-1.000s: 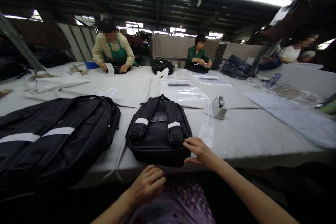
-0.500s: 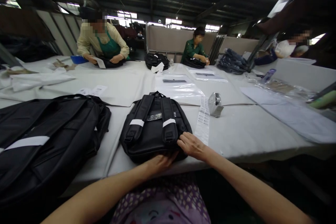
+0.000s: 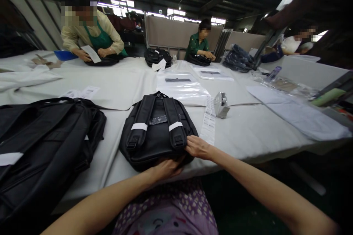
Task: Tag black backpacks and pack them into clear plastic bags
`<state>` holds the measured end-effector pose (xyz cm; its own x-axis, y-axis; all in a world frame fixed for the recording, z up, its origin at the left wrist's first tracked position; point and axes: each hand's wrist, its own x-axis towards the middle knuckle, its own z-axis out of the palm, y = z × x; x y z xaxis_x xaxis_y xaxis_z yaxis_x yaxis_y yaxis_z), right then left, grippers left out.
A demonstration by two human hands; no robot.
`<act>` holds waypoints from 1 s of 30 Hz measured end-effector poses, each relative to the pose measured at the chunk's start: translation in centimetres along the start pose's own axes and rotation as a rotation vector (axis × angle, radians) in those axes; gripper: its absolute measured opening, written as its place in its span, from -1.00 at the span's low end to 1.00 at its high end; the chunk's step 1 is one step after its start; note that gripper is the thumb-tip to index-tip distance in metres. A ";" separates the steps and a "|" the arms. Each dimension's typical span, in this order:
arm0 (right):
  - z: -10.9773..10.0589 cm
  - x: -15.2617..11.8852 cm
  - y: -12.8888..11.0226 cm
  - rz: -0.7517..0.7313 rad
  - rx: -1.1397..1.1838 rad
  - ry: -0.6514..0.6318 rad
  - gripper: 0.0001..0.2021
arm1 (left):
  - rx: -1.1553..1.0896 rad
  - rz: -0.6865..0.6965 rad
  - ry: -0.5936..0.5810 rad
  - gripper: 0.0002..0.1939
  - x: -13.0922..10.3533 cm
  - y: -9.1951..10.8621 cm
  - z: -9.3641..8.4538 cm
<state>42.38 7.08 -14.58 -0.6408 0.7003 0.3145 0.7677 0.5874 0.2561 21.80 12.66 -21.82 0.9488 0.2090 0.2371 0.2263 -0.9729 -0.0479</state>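
A black backpack (image 3: 160, 136) lies on the pale cloth-covered table, its two shoulder straps facing up, each with a white band around it. My right hand (image 3: 198, 147) has its fingers closed on the bag's lower right side. At the bag's near edge is my left hand (image 3: 167, 169), with its fingers partly tucked under the bag and hidden. Beyond the backpack's right side lie a strip of printed labels (image 3: 209, 121) and a grey tape dispenser (image 3: 221, 105).
A larger black backpack (image 3: 41, 143) fills the table's left side. Clear plastic bags (image 3: 179, 90) lie behind the nearer backpack. Across the table, one person (image 3: 92, 36) holds a white card and another (image 3: 199, 46) handles a black bag. White sheets (image 3: 298, 110) lie at right.
The view has shifted, so most things appear further left and a little higher. My hands remain at the same backpack. The person at the left has raised the white card slightly.
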 end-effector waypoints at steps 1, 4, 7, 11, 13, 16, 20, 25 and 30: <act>-0.7 0.1 0.2 -0.049 0.006 -0.012 -0.78 | -0.009 0.010 -0.004 -0.41 -0.1 0.1 -0.3; -2.0 0.3 0.6 -0.039 -0.009 -0.062 -0.81 | -0.037 0.034 -0.014 -0.40 -0.3 0.4 -0.8; -1.9 -0.1 1.4 0.080 -0.017 -0.106 -0.93 | -0.079 0.037 -0.024 -0.38 0.4 0.6 -0.9; -1.0 -1.0 3.0 0.081 0.038 -0.123 -0.81 | -0.135 0.022 -0.016 -0.34 1.7 0.9 -0.8; -0.9 -1.5 3.8 0.023 0.085 -0.117 -0.71 | -0.128 0.020 -0.018 -0.35 1.8 0.9 -0.6; -0.5 -2.6 4.1 0.098 0.172 -0.007 -0.43 | -0.103 0.026 -0.036 -0.38 1.4 0.8 -0.1; 1.8 -4.4 1.9 0.636 0.417 0.223 -0.22 | -0.068 0.061 -0.028 -0.42 0.7 0.4 0.3; 4.8 -4.7 -1.2 1.061 0.591 0.268 -0.72 | -0.003 0.113 0.040 -0.45 0.6 0.2 0.0; 5.1 -3.4 -2.8 1.073 0.541 0.382 -0.75 | -0.041 0.057 0.072 -0.41 1.2 0.4 -0.6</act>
<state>42.39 5.13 -20.99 0.4148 0.8179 0.3986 0.7412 -0.0496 -0.6695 22.93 12.49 -20.95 0.9413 0.1474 0.3038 0.1622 -0.9865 -0.0241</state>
